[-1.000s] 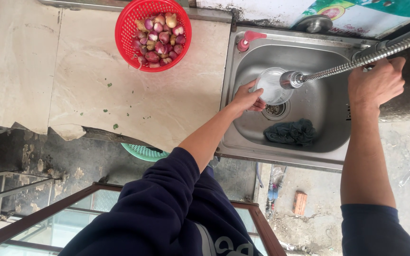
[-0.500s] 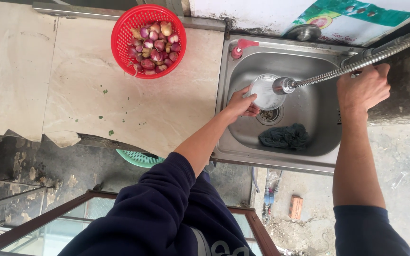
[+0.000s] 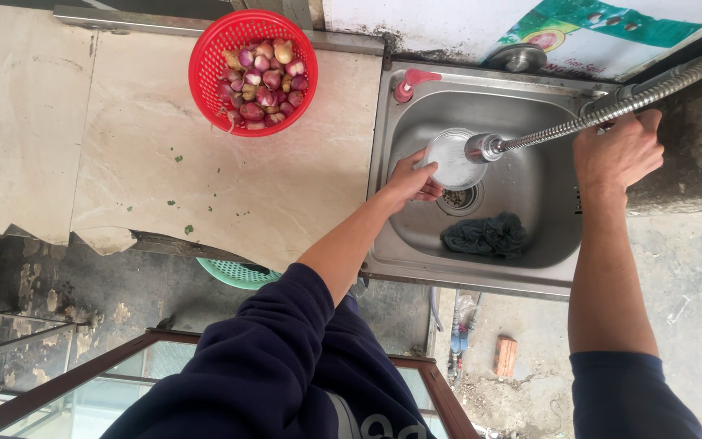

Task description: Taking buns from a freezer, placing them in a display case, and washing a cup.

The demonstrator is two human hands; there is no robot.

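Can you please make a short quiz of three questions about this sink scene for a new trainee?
1. True or false: the red basket on the counter holds small purple-red bulbs.
2. What lies in the sink beside the drain? A) a dark cloth B) a knife C) a yellow sponge
3. Fill in: the left hand holds a round pale ____ under the end of the flexible metal hose.

Key
1. True.
2. A, the dark cloth.
3. Container; meanwhile the right hand rests at the base of the hose on the sink's edge.
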